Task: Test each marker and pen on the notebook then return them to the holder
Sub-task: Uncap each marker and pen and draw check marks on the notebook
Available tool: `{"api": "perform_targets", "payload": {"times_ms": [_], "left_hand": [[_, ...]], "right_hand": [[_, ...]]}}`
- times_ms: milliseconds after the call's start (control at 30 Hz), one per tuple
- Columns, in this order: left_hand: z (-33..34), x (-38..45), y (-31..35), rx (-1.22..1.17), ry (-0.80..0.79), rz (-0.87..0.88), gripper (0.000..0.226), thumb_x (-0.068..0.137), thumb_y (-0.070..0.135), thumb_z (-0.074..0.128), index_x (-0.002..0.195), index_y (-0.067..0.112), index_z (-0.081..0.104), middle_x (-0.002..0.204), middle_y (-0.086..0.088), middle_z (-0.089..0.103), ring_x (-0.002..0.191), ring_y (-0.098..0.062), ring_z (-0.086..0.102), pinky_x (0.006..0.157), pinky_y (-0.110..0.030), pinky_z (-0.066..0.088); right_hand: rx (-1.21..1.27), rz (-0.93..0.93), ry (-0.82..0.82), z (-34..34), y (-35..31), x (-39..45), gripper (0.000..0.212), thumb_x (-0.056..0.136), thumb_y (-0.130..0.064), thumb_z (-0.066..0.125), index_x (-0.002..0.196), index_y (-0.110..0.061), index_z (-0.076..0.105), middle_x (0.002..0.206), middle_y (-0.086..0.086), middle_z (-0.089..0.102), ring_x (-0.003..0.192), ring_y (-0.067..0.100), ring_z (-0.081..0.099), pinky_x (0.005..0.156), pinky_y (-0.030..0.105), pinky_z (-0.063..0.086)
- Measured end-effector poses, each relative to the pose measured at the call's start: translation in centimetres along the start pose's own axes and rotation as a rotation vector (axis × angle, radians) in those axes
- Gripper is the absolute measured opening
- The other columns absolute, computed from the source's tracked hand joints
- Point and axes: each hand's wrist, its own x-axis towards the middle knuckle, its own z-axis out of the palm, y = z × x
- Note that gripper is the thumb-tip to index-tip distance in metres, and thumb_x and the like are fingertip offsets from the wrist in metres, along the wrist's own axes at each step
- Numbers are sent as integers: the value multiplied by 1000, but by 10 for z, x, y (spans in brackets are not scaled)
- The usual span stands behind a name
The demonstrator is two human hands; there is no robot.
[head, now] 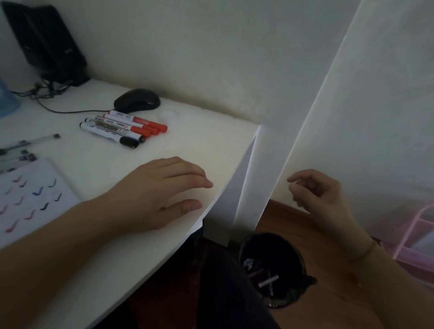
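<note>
Between tests: left hand (160, 194) flat on table (199, 143), right hand (319, 193) loose, both grips empty. Next: take a marker (123, 128), mid-left, toward notebook (23, 200).

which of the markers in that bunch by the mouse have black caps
The two nearest the desk's front edge: the front black-capped marker and the one just behind it. The three behind them, toward the mouse, have red caps.

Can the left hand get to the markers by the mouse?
Probably yes. The left hand rests flat on the desk, holding nothing, and only bare desktop lies between it and the markers.
</note>
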Motion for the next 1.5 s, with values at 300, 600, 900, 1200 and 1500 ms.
{"api": "perform_targets", "payload": {"times_ms": [300, 600, 900, 1200, 1500], "left_hand": [[-52, -49, -29, 140, -5, -475, 46, 89, 59, 42, 125, 33, 53, 131, 10, 50, 117, -12, 48, 92, -29, 44], [-98, -192, -77, 90, 393, -999, 19, 80, 24, 70, 99, 22, 68, 97, 8, 60, 88, -10, 58, 84, -26, 47], [-92, -209, -93, 166, 440, -999, 18, 77, 23, 52, 86, 15, 67, 90, -1, 64, 87, -18, 54, 77, -34, 47], [-87, -213, -93, 114, 515, -970, 16, 80, 24, 53, 87, 18, 65, 88, 3, 62, 84, -15, 52, 75, -37, 48], [-98, -201, -76, 81, 819, -1000, 51, 86, 53, 50, 132, 29, 48, 130, 11, 52, 121, 0, 39, 107, -25, 32]], "right_hand": [[182, -208, -202, 109, -99, 55, 12, 79, -19, 67, 86, -9, 68, 57, -1, 59, 52, 11, 52, 51, 26, 42], [-180, -531, -578, 335, -191, 93, 9, 81, -26, 66, 89, -30, 65, 78, -14, 61, 62, 4, 53, 67, 24, 47], [-704, -688, -720, 544, -226, 121, 30, 86, -43, 54, 108, -24, 62, 111, 1, 63, 101, 22, 60, 79, 32, 48], [-829, -550, -554, 564, -214, 134, 39, 87, -47, 52, 90, -10, 64, 84, 5, 62, 70, 20, 53, 56, 25, 38], [74, -215, -541, 366, -236, 83, 15, 89, -26, 56, 80, -18, 66, 65, 1, 68, 53, 14, 54, 50, 29, 39]]}}
